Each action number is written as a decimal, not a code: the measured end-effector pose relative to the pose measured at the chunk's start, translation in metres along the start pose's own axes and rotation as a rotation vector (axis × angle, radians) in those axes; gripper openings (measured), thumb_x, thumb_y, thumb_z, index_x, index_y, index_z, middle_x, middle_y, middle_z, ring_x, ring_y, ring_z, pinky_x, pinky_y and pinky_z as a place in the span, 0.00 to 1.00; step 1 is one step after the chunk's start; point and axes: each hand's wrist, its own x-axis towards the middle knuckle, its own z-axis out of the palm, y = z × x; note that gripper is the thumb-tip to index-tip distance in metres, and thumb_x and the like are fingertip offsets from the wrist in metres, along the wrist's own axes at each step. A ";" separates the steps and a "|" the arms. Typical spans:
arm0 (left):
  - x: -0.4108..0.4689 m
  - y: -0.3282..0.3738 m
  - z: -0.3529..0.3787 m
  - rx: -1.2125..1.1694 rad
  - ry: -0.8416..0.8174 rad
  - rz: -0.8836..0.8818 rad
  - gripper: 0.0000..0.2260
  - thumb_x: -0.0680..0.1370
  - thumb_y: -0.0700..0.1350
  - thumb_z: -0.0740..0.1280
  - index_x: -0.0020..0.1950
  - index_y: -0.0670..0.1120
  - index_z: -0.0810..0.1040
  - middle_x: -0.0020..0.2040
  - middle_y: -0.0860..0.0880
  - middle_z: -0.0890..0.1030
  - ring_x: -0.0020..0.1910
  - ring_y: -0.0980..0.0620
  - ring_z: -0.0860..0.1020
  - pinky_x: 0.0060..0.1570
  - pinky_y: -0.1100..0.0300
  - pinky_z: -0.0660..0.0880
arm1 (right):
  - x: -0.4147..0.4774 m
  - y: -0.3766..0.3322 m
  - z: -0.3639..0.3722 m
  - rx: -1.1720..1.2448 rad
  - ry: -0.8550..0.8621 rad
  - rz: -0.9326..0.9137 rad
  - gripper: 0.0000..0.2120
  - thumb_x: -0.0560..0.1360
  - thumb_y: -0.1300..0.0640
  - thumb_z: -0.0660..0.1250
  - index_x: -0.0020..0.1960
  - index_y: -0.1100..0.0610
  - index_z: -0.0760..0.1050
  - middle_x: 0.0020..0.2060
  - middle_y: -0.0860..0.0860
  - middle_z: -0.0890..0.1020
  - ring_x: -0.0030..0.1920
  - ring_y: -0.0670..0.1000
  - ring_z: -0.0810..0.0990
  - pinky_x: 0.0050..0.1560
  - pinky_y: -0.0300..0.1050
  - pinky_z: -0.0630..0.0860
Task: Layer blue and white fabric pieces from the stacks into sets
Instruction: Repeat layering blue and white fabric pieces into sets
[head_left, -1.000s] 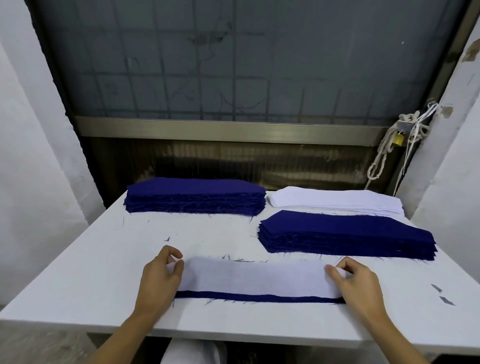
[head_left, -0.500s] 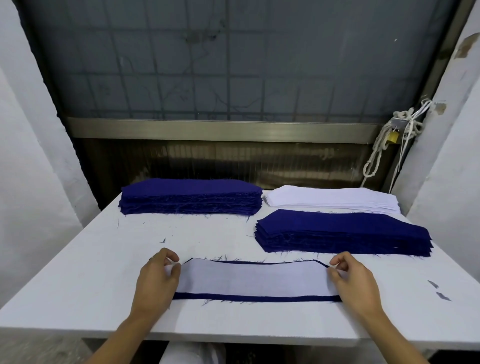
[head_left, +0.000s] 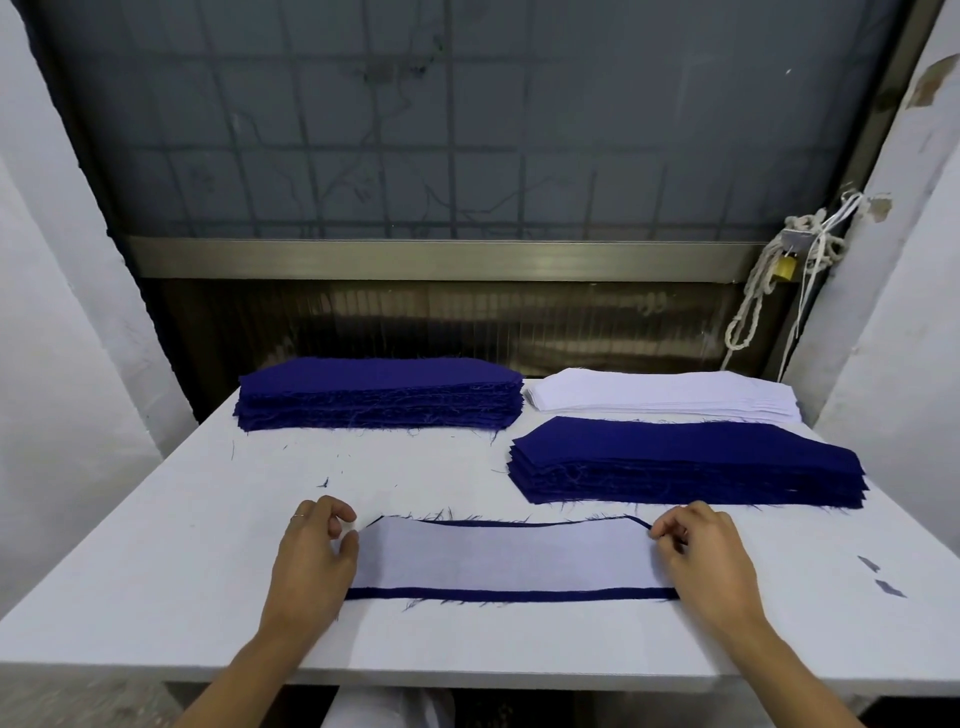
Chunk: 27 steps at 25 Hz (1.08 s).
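Standing at a table (head_left: 156, 571), looking down at a white piece (head_left: 509, 558) laid flat on a blue piece (head_left: 509, 594), close to the front edge, with just a thin blue strip showing along the near side and an even thinner line along the far side. Pinching the left end of the white piece with the left hand (head_left: 311, 556), thumb and curled fingers closed on it, ring on one finger. Same deal on the other side: gripping the far right corner with the right hand (head_left: 706, 561), fingertips curled in tight. Further back, a tall left blue stack (head_left: 379, 389) at the rear left, a white stack (head_left: 660, 395) at the rear right, and a right blue stack (head_left: 685, 462) just in front of the white one, near the right hand but apart from it. Also a couple of small scraps (head_left: 883, 577) off to the right and loose threads mid-table. Up behind, a rope (head_left: 748, 306) and a padlock (head_left: 784, 267) hanging by the window frame.
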 end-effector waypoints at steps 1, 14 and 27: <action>0.001 0.000 0.000 0.001 -0.007 0.001 0.10 0.78 0.35 0.69 0.50 0.51 0.75 0.45 0.52 0.73 0.47 0.57 0.75 0.42 0.58 0.71 | 0.001 -0.002 -0.001 -0.016 0.001 0.006 0.12 0.75 0.64 0.70 0.40 0.48 0.79 0.41 0.41 0.75 0.46 0.47 0.73 0.38 0.42 0.73; 0.102 0.103 0.026 0.027 -0.240 0.133 0.10 0.78 0.40 0.68 0.50 0.56 0.74 0.43 0.54 0.79 0.42 0.55 0.78 0.41 0.57 0.77 | 0.085 -0.033 -0.026 0.028 0.107 -0.038 0.08 0.77 0.60 0.68 0.44 0.48 0.79 0.39 0.41 0.78 0.47 0.47 0.73 0.37 0.42 0.71; 0.209 0.223 0.183 0.249 -0.467 0.270 0.10 0.82 0.50 0.66 0.61 0.48 0.80 0.54 0.48 0.83 0.52 0.49 0.81 0.54 0.49 0.81 | 0.250 -0.038 0.031 -0.031 -0.151 0.041 0.01 0.80 0.53 0.67 0.50 0.47 0.76 0.45 0.45 0.81 0.43 0.45 0.79 0.46 0.38 0.79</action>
